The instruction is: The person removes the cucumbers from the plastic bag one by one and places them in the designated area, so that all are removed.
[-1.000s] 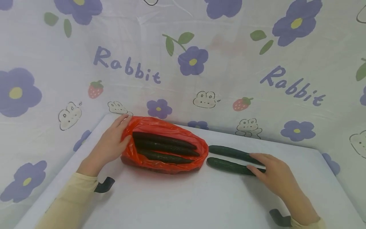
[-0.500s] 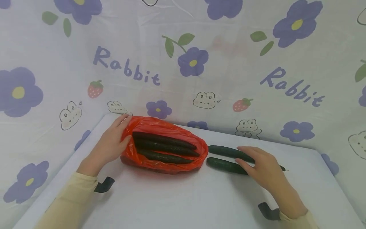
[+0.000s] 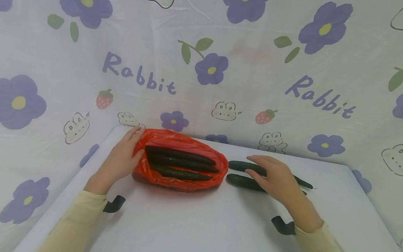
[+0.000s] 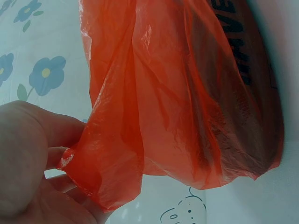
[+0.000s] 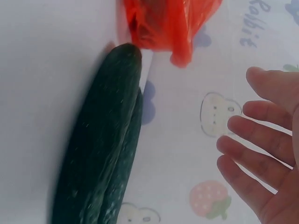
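Note:
A red plastic bag point(image 3: 185, 138) lies on its side on the white table, its mouth spread wide. Several dark green cucumbers point(image 3: 182, 162) rest inside it. My left hand point(image 3: 121, 159) holds the bag's left edge; in the left wrist view its fingertips are partly hidden by the bag's corner point(image 4: 112, 182). To the right of the bag, two more cucumbers lie side by side, the rear one point(image 3: 237, 165) and the front one point(image 3: 242, 181). Over them hovers my right hand point(image 3: 277, 178), fingers extended and apart, holding nothing; it hides their middle parts in the head view.
A white cloth backdrop point(image 3: 245, 80) printed with flowers, strawberries and rabbits rises behind the table point(image 3: 189, 224). Dark curved wrist pieces, one at the left wrist point(image 3: 114, 204) and one at the right point(image 3: 282, 225), stick out over the tabletop.
My right hand has moved left along the two cucumbers toward the bag, uncovering their right ends. The left hand, the bag and the cucumbers have stayed in place.

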`<state>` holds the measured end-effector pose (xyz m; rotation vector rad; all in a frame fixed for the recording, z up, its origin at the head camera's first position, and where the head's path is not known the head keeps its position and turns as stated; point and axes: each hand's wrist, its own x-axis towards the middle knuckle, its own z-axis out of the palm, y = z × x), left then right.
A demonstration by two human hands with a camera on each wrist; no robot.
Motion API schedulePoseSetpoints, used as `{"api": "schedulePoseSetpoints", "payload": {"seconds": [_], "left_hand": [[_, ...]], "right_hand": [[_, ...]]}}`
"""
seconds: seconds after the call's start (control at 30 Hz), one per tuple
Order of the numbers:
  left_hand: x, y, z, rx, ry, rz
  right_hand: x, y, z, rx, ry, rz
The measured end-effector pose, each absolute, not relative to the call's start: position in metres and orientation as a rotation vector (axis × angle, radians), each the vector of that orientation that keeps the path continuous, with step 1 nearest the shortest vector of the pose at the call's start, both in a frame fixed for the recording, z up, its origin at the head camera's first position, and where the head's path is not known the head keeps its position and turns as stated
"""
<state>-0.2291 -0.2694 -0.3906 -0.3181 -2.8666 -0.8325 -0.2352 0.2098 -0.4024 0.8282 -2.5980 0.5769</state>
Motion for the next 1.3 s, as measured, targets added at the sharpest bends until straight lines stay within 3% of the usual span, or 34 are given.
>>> {"api": "schedulePoseSetpoints", "payload": {"seconds": [1.3], "left_hand": [[-0.228, -0.268, -0.39, -0.33, -2.869, -0.812]], "right_hand": [[-0.259, 0.1, -0.414, 1.014, -2.802, 0.701]]}}
